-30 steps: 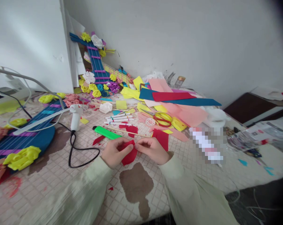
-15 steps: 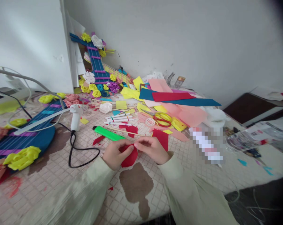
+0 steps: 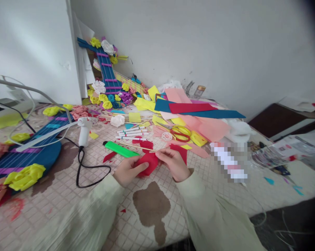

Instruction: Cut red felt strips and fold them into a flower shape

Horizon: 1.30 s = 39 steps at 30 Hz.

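A piece of red crepe paper point(image 3: 151, 161) is stretched between my hands above the table. My left hand point(image 3: 128, 170) grips it from the left, the thumb lying across its face. The thumb and fingers of my right hand point(image 3: 175, 164) pinch its upper right edge. Just beyond my left hand lies a bright green flat tool point(image 3: 121, 149) with a black end. Behind the paper are a thin wooden stick point(image 3: 132, 145) and a red cut-out petal shape point(image 3: 147, 145). Another red sheet point(image 3: 180, 152), partly hidden, rests behind my right hand.
Left stands a white glue gun point(image 3: 84, 134) with a black cord, beside a blue flower-trimmed paper guitar point(image 3: 46, 148). Markers point(image 3: 132, 132), scissors point(image 3: 182, 133) and coloured paper strips point(image 3: 199, 111) spread behind. A second guitar point(image 3: 107, 71) leans at the back.
The red paper has turned and risen slightly, showing more of its face. My right hand has shifted a little to the right, moving apart from my left.
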{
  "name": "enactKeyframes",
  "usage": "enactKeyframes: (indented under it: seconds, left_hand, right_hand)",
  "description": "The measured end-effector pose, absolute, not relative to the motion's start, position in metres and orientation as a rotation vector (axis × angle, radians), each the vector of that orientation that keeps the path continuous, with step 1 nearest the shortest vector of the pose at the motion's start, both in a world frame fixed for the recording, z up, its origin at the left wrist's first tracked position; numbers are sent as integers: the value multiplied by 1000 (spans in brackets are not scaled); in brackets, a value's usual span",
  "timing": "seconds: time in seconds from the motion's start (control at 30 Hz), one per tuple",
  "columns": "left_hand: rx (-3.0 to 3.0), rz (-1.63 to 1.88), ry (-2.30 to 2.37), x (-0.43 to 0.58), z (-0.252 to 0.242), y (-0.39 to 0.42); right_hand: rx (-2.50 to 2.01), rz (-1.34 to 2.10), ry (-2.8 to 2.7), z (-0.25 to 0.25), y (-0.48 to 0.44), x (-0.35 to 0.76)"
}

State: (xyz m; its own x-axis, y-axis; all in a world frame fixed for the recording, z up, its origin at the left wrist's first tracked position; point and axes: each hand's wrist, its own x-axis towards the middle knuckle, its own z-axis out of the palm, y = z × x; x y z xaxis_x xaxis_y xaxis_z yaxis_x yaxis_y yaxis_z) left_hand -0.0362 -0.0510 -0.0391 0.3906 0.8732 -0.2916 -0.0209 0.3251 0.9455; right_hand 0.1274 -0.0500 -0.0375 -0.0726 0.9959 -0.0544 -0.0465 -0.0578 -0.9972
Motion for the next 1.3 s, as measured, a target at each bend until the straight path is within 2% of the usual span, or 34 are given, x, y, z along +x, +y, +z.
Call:
enactKeyframes:
  seconds: [0.13,0.4,0.53,0.63,0.77,0.87,1.03,1.3]
  left_hand:
    - [951,743,1022,-38,-37,-48]
    - [984,634,1097,-39,-34,-48]
    - [993,512,1131,-37,-34,-48]
    - [1253,479,1255,-41,-27,-52]
    - [1953,561,1487,-54,-20,-64]
    - [2261,667,1449,-65,-25,-74]
    - [2472,694,1103,-69,-45,-82]
    - [2533,701,1048,-67,-53,-80]
  right_hand:
    - [-1213,1226,-1291,-37,-51,132]
    - [-999,362,-2052,-43,-66,140]
    - [-1042,182,-2090,-45,-76,141]
    - [-1118,80,-2107,-48,-85,141]
    - [-1192,33,-2170,-55,-95,140]
    - [-1231,64,-2192,-59,-100,140]
    - [-1280,132,-2171,-61,-100,141]
    - [-1288,182,-2156,-65,-101,143]
